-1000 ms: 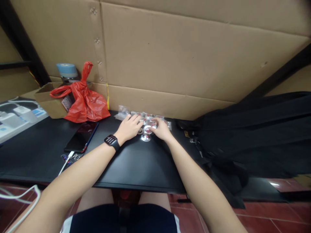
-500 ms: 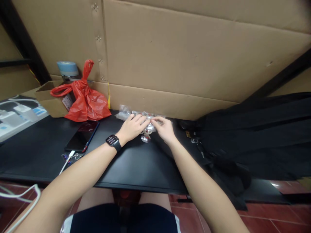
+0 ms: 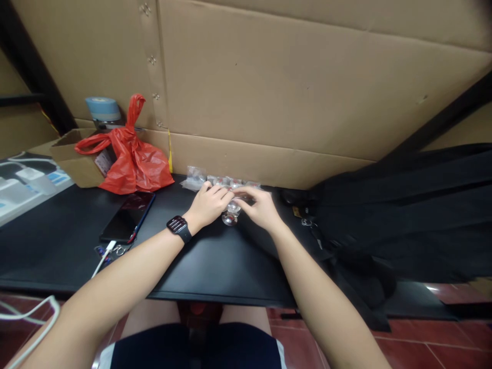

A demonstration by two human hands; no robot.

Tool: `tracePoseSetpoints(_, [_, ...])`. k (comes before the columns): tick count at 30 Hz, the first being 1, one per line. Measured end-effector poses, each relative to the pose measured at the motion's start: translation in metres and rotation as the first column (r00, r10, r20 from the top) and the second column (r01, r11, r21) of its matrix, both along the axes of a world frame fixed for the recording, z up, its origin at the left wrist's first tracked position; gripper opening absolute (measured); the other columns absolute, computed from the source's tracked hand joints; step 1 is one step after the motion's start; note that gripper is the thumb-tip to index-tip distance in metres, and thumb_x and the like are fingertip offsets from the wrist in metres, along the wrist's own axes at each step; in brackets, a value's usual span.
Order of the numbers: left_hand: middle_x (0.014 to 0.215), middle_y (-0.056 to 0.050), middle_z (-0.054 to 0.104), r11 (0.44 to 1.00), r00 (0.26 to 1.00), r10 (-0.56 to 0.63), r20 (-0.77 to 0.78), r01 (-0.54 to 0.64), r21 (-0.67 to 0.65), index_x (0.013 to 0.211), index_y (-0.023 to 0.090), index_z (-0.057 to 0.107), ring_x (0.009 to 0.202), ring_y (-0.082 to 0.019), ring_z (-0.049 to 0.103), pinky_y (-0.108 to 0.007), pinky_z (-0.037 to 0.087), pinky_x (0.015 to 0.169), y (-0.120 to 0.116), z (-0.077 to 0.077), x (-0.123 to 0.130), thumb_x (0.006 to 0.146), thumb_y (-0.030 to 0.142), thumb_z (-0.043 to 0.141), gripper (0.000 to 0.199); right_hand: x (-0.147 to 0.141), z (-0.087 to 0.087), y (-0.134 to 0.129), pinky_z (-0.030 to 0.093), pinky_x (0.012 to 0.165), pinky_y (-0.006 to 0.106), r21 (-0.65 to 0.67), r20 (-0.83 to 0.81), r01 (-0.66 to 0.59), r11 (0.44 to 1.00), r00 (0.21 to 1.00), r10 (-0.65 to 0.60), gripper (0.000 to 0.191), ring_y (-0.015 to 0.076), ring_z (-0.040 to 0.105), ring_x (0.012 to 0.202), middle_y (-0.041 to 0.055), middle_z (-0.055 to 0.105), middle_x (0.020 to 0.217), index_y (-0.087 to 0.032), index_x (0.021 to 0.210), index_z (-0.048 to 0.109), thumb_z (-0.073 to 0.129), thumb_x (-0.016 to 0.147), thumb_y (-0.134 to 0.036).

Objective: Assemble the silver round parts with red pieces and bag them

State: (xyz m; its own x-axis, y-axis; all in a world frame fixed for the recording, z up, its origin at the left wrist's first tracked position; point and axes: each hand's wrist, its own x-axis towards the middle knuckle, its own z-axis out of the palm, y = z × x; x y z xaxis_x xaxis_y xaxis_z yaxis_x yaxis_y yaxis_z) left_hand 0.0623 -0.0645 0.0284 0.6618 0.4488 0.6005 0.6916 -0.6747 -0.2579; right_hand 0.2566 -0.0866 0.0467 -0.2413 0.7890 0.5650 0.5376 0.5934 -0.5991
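Note:
Both hands meet over a cluster of small shiny silver round pieces in clear plastic at the back middle of the black table (image 3: 223, 266). My left hand (image 3: 211, 205), with a black watch (image 3: 179, 227) on its wrist, is closed, its fingers bent over the cluster. From the other side, my right hand (image 3: 259, 206) curves in with thumb and fingertips closed around something at the left fingertips. What the fingers hold is mostly hidden. One silver round piece (image 3: 229, 219) lies just in front of the hands. Behind them are several clear plastic packets (image 3: 196, 177).
A red plastic bag (image 3: 134, 164) and a cardboard box (image 3: 77, 161) stand at the left, near a phone (image 3: 128, 218) with a white cable. A white power strip (image 3: 33, 192) lies further left. Black cloth (image 3: 403, 220) covers the right side. A cardboard wall (image 3: 261, 92) rises behind.
My right thumb has dropped lower and away from its fingers, and the right fingers now reach over the silver pieces. My left hand has barely moved. The view has shifted slightly.

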Motion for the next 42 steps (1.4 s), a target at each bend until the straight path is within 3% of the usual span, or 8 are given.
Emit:
tracePoseSetpoints(6, [0.139,-0.017,0.056,0.993,0.997,-0.037,0.064,0.043,-0.110,0.145,0.018,0.043,0.124,-0.031,0.051,-0.043,0.034,0.095,-0.008,0.009,-0.001,0.091,0.041,0.056,0.060,0.010,-0.007,0.007,0.057,0.075,0.035,-0.085,-0.189,0.233,0.969,0.951,-0.245,0.025,0.0256,0.074,0.079,0.0062,0.078,0.084,-0.020,0.082,0.075,0.064,0.085,-0.043])
tracePoseSetpoints(11, [0.146,-0.015,0.050,0.983,0.990,-0.135,0.033,0.138,-0.119,0.139,0.023,0.053,0.133,-0.036,0.041,-0.048,0.032,0.101,-0.013,0.010,0.000,0.085,0.062,0.058,0.067,0.012,-0.008,0.012,0.059,0.074,0.036,-0.203,-0.319,0.193,0.960,0.914,-0.251,0.033,0.0269,0.075,0.080,0.0078,0.078,0.084,-0.018,0.087,0.075,0.067,0.083,-0.049])
tracePoseSetpoints(21, [0.152,-0.008,0.048,0.994,0.994,-0.111,-0.026,0.111,0.016,0.139,0.028,0.052,0.137,-0.026,0.042,-0.042,0.033,0.101,-0.012,0.009,0.001,0.098,0.021,0.044,0.042,0.009,0.018,-0.004,0.059,0.068,0.035,0.107,-0.545,0.430,0.896,0.779,-0.309,0.030,0.0211,0.071,0.072,0.0068,0.072,0.090,-0.022,0.107,0.059,0.055,0.092,-0.047])
tracePoseSetpoints(28, [0.129,-0.006,0.067,0.995,0.997,-0.059,0.057,0.054,0.089,0.119,0.029,0.064,0.130,-0.025,0.053,-0.043,0.031,0.091,-0.011,0.007,0.001,0.101,0.015,0.040,0.034,-0.002,0.004,0.000,0.054,0.066,0.032,-0.005,-0.294,0.339,0.941,0.899,-0.325,0.025,0.0205,0.067,0.070,0.0041,0.070,0.083,-0.023,0.107,0.058,0.059,0.090,-0.041])
tracePoseSetpoints(32, [0.099,-0.007,0.073,0.997,1.000,-0.008,0.024,0.006,0.071,0.099,0.021,0.068,0.104,-0.024,0.063,-0.041,0.035,0.086,-0.001,0.009,-0.004,0.102,0.017,0.039,0.030,-0.020,0.009,-0.010,0.051,0.086,0.040,0.163,-0.200,0.399,0.902,0.909,-0.365,0.018,0.0255,0.064,0.093,0.0101,0.068,0.101,-0.022,0.104,0.061,0.053,0.092,-0.033])
tracePoseSetpoints(35, [0.097,-0.009,0.071,0.992,0.993,0.118,0.007,-0.119,0.032,0.097,0.021,0.069,0.093,-0.025,0.061,-0.041,0.037,0.082,0.013,0.009,-0.015,0.101,0.022,0.043,0.026,-0.055,0.012,-0.028,0.047,0.095,0.043,0.255,-0.043,0.115,0.960,0.993,-0.108,0.017,0.0259,0.060,0.103,0.0101,0.067,0.105,-0.022,0.104,0.062,0.050,0.093,-0.026])
tracePoseSetpoints(38, [0.106,-0.012,0.069,0.952,0.953,0.302,0.012,-0.301,-0.059,0.094,0.020,0.070,0.099,-0.028,0.058,-0.044,0.037,0.085,0.029,0.005,-0.030,0.098,0.018,0.044,0.026,-0.095,0.006,-0.043,0.045,0.099,0.041,0.135,0.099,-0.265,0.955,0.962,0.253,0.027,0.0241,0.058,0.109,0.0091,0.064,0.115,-0.022,0.118,0.059,0.053,0.092,-0.025])
tracePoseSetpoints(42, [0.110,-0.014,0.068,0.855,0.890,0.455,-0.036,-0.447,-0.264,0.100,0.018,0.071,0.102,-0.030,0.058,-0.047,0.033,0.093,0.039,-0.005,-0.038,0.097,0.023,0.045,0.027,-0.124,-0.007,-0.045,0.044,0.101,0.041,-0.005,0.092,-0.387,0.922,0.918,0.385,0.040,0.0238,0.056,0.110,0.0100,0.063,0.119,-0.018,0.128,0.054,0.057,0.089,-0.023])
